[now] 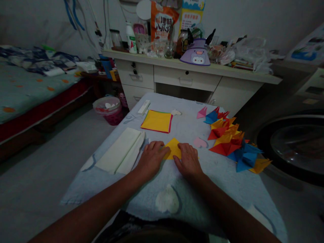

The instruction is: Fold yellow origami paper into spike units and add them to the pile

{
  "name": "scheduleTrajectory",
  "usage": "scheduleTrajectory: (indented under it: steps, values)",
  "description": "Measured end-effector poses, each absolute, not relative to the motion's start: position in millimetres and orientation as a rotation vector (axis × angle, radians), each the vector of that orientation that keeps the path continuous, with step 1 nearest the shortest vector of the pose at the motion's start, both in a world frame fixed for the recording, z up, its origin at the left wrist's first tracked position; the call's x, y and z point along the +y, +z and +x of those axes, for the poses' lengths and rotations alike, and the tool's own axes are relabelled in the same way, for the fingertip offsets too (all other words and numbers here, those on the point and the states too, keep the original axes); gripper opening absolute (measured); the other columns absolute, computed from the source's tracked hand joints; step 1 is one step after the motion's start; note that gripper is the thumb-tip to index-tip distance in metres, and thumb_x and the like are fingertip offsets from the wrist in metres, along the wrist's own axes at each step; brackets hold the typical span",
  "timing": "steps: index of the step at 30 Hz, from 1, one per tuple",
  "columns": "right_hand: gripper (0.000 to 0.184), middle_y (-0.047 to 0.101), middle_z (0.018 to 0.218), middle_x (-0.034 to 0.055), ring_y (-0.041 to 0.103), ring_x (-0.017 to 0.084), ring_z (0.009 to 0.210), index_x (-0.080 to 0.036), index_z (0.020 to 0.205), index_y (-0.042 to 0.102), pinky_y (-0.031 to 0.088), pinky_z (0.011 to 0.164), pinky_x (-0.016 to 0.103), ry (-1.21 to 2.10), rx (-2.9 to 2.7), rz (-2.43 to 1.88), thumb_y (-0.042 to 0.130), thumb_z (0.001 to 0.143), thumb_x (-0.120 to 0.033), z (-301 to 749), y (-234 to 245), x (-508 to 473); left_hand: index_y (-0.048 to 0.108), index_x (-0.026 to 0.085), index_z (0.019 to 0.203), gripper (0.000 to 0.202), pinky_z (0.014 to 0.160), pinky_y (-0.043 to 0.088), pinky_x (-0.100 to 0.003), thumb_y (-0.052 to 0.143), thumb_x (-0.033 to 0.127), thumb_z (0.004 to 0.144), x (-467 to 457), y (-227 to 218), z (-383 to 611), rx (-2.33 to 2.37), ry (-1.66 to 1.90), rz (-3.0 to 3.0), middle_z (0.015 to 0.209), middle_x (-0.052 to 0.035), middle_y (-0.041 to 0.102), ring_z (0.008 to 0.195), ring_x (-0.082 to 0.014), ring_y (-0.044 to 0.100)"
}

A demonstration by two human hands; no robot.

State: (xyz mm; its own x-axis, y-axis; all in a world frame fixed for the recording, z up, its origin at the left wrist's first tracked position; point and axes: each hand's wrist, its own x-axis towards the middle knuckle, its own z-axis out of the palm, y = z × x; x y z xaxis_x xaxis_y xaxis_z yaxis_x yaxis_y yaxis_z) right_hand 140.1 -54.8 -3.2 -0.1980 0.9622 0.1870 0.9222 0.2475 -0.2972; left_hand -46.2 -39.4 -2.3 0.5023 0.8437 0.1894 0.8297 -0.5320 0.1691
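At table (187, 130) centre: yellow paper (173, 147) is pinned flat.
Left hand (151, 158): laid open, pressed on 9 o'clock edge.
Right hand (188, 160): laid open, 3 o'clock edge.
Crease: edges best kept aligned.

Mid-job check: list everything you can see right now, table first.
yellow sheet: one, yellow, table's near middle, under both hands
paper stack: one, yellow on top, red edge, beyond the sheet
folded paper pieces: many, red, orange, blue, pink, table's right side
folded bundle: one, cream, table's left side
table cover: one, pale blue, over the table
desk: one, cream, behind the table, cluttered
bin: one, pink, floor left of table
bed: one, teal cover, far left
left hand: flat on the sheet's left part
right hand: flat on the sheet's right part
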Motion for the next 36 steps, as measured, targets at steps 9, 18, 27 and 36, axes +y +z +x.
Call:
scheduleTrajectory:
  steps: [9, 18, 27, 36]
  values:
    - [0.047, 0.056, 0.119, 0.0159, 0.049, 0.029, 0.107, -0.011, 0.128, 0.045, 0.034, 0.094, 0.043, 0.092, -2.176, -1.724, 0.054, 0.087, -0.033, 140.7, -13.3, -55.6, 0.054, 0.021, 0.122, 0.028, 0.080, 0.038, -0.036, 0.047, 0.021, 0.095, -56.1, 1.7, -50.6, 1.106, 0.196, 2.929, 0.105, -0.0055, 0.061, 0.096, -0.0220, 0.051]
    - [0.066, 0.051, 0.125, 0.0142, 0.048, 0.030, 0.107, -0.017, 0.145, 0.031, 0.034, 0.094, 0.047, 0.181, -2.182, -1.790, 0.055, 0.085, -0.034, 156.0, -2.4, -54.0, 0.059, 0.016, 0.115, 0.026, 0.079, 0.042, -0.038, 0.049, 0.014, 0.092, -62.1, -0.2, -72.5, 1.208, 0.156, 2.959, 0.107, -0.0075, 0.063, 0.095, -0.0231, 0.055]
    - [0.083, 0.043, 0.135, 0.0172, 0.043, 0.035, 0.117, -0.021, 0.152, 0.015, 0.035, 0.095, 0.053, 0.274, -2.179, -1.946, 0.058, 0.083, -0.038, 204.4, -1.7, -48.3, 0.065, 0.014, 0.102, 0.020, 0.076, 0.046, -0.039, 0.053, 0.010, 0.087, -72.3, 2.1, -85.0, 1.381, 0.144, 2.954, 0.098, -0.0090, 0.066, 0.088, -0.0242, 0.058]
    - [0.087, 0.032, 0.147, 0.0138, 0.039, 0.033, 0.126, -0.025, 0.153, 0.007, 0.032, 0.104, 0.052, 0.500, -2.178, -1.963, 0.056, 0.081, -0.024, 223.5, 14.0, -48.6, 0.068, 0.012, 0.095, 0.020, 0.069, 0.047, -0.039, 0.053, 0.007, 0.084, -75.4, 3.9, -84.9, 1.476, 0.087, 2.965, 0.089, -0.0096, 0.066, 0.081, -0.0261, 0.060]
